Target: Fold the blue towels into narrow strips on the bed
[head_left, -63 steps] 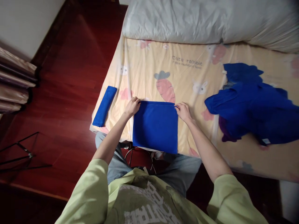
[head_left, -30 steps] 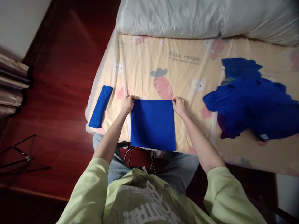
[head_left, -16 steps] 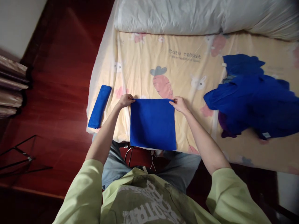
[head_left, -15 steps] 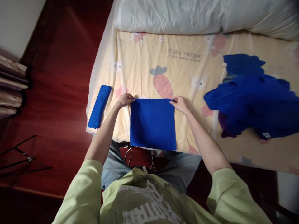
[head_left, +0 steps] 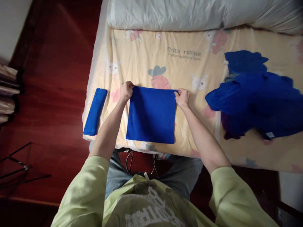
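A roughly square blue cloth point(head_left: 151, 116) lies spread flat on the bed in front of me. My left hand point(head_left: 127, 90) pinches its far left corner. At the far right corner, my right hand point(head_left: 182, 96) has fingers closed on the same cloth. To the left of my left forearm rests a narrow folded blue cloth point(head_left: 95, 112), apart from both hands. A loose heap of blue cloths point(head_left: 258, 97) sits on the right side of the bed, with a darker purple piece partly hidden under it.
The bed carries a cream sheet point(head_left: 137, 60) printed with carrots and rabbits. A pale rolled quilt point(head_left: 165, 14) lies along the far side. On the dark red floor point(head_left: 56, 94) at left stand thin black metal legs point(head_left: 25, 165), near a curtain point(head_left: 8, 85).
Both hands have drawn the square cloth away from me, so its near edge now lies further in from the bed's edge. The view has shifted slightly.
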The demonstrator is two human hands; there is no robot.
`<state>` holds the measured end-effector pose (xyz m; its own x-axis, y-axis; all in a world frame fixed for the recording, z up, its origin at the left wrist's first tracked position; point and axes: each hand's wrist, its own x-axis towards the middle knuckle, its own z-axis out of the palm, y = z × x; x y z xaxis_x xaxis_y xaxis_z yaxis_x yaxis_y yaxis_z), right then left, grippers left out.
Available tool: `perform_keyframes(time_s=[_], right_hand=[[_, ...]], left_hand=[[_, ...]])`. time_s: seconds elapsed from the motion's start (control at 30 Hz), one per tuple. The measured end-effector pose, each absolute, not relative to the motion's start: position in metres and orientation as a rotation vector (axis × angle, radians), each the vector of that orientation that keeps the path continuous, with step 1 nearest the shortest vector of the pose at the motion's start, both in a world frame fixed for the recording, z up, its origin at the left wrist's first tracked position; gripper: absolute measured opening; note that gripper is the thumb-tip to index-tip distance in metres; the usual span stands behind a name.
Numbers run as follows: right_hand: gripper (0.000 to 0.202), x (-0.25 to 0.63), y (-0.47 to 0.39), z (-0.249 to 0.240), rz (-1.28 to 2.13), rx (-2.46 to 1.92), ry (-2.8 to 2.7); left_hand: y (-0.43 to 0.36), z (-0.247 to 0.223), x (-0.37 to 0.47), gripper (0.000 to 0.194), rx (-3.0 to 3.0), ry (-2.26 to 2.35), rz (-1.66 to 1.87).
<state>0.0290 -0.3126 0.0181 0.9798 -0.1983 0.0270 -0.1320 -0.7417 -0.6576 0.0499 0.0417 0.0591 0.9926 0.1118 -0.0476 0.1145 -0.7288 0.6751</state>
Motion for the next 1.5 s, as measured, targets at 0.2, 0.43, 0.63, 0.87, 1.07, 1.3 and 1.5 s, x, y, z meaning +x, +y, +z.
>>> perform_keyframes(time_s=[0.2, 0.43, 0.63, 0.87, 1.07, 1.3, 1.5], right_hand=[[0.03, 0.015, -0.295, 0.019, -0.111, -2.638, 0.151], [0.056, -0.034, -0.227, 0.049, -0.105, -2.788, -0.227], [0.067, -0.06, -0.196, 0.026, 0.061, -2.816, -0.249], [0.07, -0.053, -0.211, 0.018, 0.064, -2.82, -0.263], [0.075, -0.046, -0.232, 0.008, -0.047, -2.876, -0.11], [0.077, -0.038, -0.232, 0.012, 0.028, -2.866, -0.097], [0.07, -0.079, -0.206, 0.039, 0.039, -2.813, -0.238]], left_hand=[[0.036, 0.032, 0.035, 0.028, 2.567, 0.085, 0.078], [-0.016, 0.04, -0.024, 0.055, 2.632, -0.41, 0.15], [-0.035, 0.027, -0.055, 0.066, 2.649, -0.354, -0.043], [-0.023, 0.034, -0.048, 0.071, 2.641, -0.303, -0.106], [-0.005, 0.034, -0.039, 0.079, 2.626, -0.113, -0.091], [-0.008, 0.032, -0.034, 0.078, 2.653, -0.098, -0.071], [-0.035, 0.048, -0.077, 0.071, 2.683, -0.253, -0.075]])
